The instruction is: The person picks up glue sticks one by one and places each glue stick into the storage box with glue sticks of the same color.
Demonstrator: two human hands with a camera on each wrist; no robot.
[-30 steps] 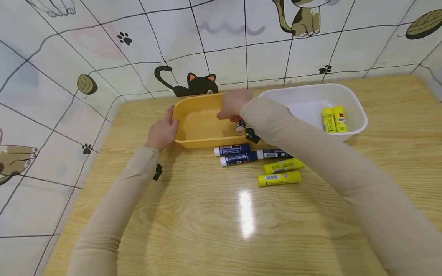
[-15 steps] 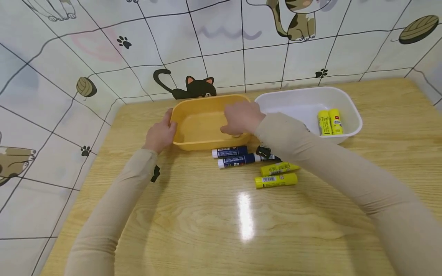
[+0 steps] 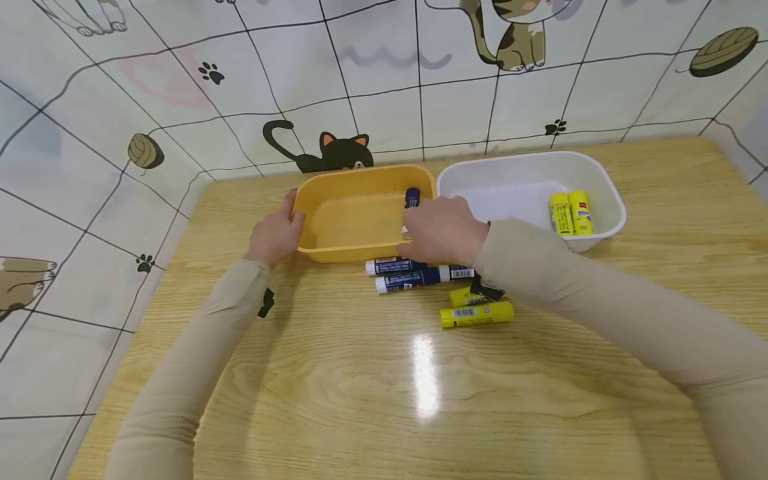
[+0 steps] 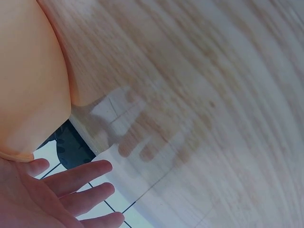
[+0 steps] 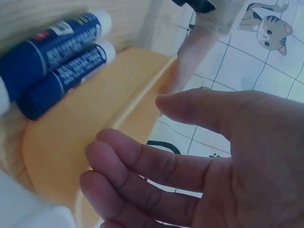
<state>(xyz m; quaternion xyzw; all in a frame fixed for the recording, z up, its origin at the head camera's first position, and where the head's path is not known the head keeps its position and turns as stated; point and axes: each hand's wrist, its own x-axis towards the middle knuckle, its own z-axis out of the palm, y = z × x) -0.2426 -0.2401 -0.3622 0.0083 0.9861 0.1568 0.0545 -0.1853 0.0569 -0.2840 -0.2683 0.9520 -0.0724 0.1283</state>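
Observation:
My left hand [image 3: 275,230] holds the left end of an orange plastic bin [image 3: 360,252], thumb over the rim and fingers outside; in the left wrist view those fingers look straight. Over the bin's right front corner is my right hand [image 3: 443,230], fingers loosely bent around nothing in the right wrist view. Partly behind that hand, a navy glue stick [image 3: 411,199] lies inside the bin. On the table before the bin lie more navy glue sticks with white ends, such as one glue stick [image 3: 408,280], and two yellow glue sticks, the nearer yellow stick [image 3: 477,315] fully visible.
A white bin [image 3: 510,183] stands directly right of the orange one, with two yellow glue sticks [image 3: 571,213] side by side at its right end. Behind both bins rises a tiled wall [image 3: 396,100] with cat drawings. The wooden table [image 3: 336,373] stretches toward me.
My right hand has let go of the navy glue stick, which now lies in the orange bin, and has drawn back toward the front right rim. The left hand stays at the bin's end.

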